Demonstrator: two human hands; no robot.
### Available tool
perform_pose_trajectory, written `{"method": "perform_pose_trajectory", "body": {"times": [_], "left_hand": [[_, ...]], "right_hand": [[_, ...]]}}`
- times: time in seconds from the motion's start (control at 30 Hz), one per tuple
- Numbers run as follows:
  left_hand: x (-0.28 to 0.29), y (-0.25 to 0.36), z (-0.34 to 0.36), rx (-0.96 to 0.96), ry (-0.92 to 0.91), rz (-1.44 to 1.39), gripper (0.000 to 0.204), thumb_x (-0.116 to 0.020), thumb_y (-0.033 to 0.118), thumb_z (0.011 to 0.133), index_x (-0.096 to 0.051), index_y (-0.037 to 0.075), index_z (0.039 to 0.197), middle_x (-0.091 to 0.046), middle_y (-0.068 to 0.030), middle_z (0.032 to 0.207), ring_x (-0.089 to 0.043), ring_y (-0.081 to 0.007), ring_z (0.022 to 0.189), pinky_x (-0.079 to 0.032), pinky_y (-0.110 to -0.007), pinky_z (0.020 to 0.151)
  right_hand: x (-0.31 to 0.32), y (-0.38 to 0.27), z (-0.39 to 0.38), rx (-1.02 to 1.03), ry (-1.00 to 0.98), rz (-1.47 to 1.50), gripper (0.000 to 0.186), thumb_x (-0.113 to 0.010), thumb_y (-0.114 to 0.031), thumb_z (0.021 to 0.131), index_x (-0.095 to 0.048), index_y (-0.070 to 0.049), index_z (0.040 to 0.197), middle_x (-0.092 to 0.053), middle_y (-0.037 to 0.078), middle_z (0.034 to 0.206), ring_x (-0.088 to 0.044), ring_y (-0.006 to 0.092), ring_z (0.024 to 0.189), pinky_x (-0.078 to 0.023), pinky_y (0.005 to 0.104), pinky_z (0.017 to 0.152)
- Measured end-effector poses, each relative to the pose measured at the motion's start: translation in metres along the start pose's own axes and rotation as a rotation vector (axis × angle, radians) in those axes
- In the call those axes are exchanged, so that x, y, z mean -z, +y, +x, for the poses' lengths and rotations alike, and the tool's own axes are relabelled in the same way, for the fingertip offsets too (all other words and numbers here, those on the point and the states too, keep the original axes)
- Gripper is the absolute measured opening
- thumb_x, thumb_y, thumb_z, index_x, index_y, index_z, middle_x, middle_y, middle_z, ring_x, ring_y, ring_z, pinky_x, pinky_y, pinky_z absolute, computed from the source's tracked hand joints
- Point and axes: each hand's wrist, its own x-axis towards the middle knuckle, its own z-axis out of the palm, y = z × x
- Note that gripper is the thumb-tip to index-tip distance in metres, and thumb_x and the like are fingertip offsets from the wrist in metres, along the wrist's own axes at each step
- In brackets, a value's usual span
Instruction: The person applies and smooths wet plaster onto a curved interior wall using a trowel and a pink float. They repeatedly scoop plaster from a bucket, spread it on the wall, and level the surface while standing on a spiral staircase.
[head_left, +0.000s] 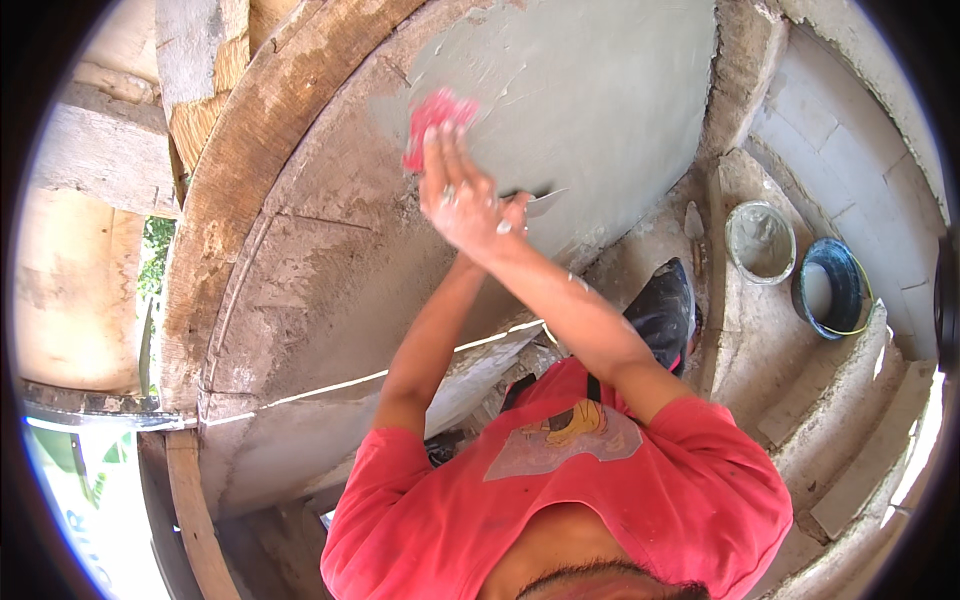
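Note:
My right hand [462,205], spotted with wet plaster, presses a red pad [438,115] against the wall, with the fingers laid along it. The pad is blurred and could be a sponge or a cloth. It sits at the left edge of smooth, wet grey plaster [600,90]. My left hand [514,214] is crossed behind the right wrist and mostly hidden. Out of it sticks a small trowel [546,201] with a thin pale blade, close to the plaster.
Bare rough wall [300,270] lies left of the plaster, beside a curved wooden board [230,170]. A light string [370,376] crosses low. To the right, a grey bucket [760,243] and a dark bucket [832,288] stand on a ledge by concrete steps [810,410]. Another trowel [694,222] lies nearby.

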Motion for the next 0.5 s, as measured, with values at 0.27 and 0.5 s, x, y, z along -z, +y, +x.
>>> {"method": "perform_pose_trajectory", "body": {"times": [0.27, 0.5], "left_hand": [[0.006, 0.009, 0.002, -0.12, 0.172, -0.054, 0.031, -0.065, 0.008, 0.085, -0.064, 0.002, 0.115, -0.074, -0.0239, 0.096, -0.073, -0.0434, 0.089, -0.058, -0.054, 0.08], [0.002, 0.002, 0.003, -0.142, 0.08, 0.235, 0.025, -0.063, 0.007, 0.09, -0.064, 0.008, 0.115, -0.073, -0.0226, 0.085, -0.073, -0.0435, 0.08, -0.057, -0.058, 0.073]], "right_hand": [[0.061, 0.034, -0.013, -0.379, 0.189, 0.31, 0.054, -0.064, -0.008, 0.089, -0.056, 0.002, 0.142, -0.075, 0.022, 0.109, -0.076, 0.0343, 0.082, -0.061, 0.0418, 0.068], [0.025, 0.01, -0.003, -0.264, -0.25, 0.194, 0.063, -0.053, -0.015, 0.098, -0.035, 0.016, 0.15, -0.042, 0.038, 0.152, -0.068, 0.0443, 0.117, -0.058, 0.0502, 0.098]]}}
